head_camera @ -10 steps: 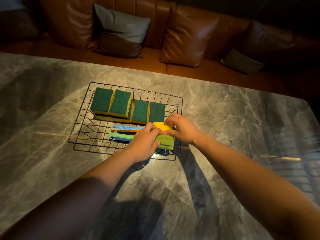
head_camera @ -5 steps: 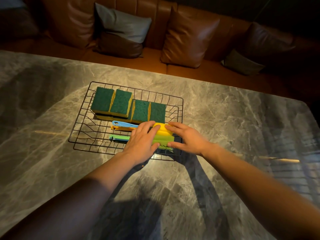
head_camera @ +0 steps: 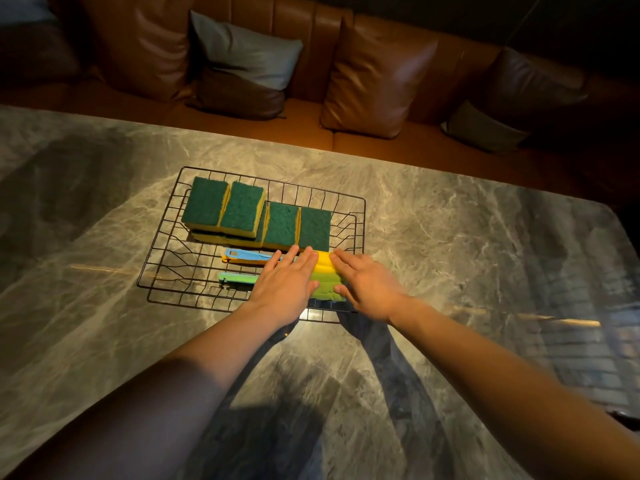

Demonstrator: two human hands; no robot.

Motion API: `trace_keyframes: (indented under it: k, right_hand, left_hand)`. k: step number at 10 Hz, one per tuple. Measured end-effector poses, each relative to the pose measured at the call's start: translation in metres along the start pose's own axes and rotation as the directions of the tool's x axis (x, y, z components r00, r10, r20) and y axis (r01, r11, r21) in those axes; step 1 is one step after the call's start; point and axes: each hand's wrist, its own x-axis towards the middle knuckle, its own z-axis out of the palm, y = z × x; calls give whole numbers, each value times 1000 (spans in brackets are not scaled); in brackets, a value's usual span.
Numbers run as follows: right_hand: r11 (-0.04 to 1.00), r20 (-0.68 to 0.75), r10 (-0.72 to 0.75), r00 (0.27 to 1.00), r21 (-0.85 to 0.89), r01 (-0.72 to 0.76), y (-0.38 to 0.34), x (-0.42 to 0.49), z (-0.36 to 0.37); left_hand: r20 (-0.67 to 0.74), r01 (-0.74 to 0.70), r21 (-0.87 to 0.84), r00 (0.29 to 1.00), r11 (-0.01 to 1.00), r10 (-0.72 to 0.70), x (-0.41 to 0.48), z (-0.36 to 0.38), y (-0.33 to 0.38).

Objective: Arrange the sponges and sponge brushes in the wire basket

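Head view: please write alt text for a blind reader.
Two flat hands, left hand and right hand, press sponge brushes in a wire basket on a marble table, beside green sponges.

A home living or dining room is suggested. A brown leather sofa (head_camera: 311, 64) is seen across the top of the frame, set with a grey cushion (head_camera: 246, 50) at upper left, a brown leather cushion (head_camera: 377, 77) at upper centre and darker cushions at upper right. The centre and lower frame are filled by a grey marble table (head_camera: 450, 237), lit warmly while the surroundings are left dim.
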Motion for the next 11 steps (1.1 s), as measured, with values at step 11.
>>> trace_keyframes:
  k: [11]
  right_hand:
    - [918,-389,368,844,6,-397,-90,-39,-91]
  left_hand:
    - [-427,276,124,882,953,-200,-83,-102,-2]
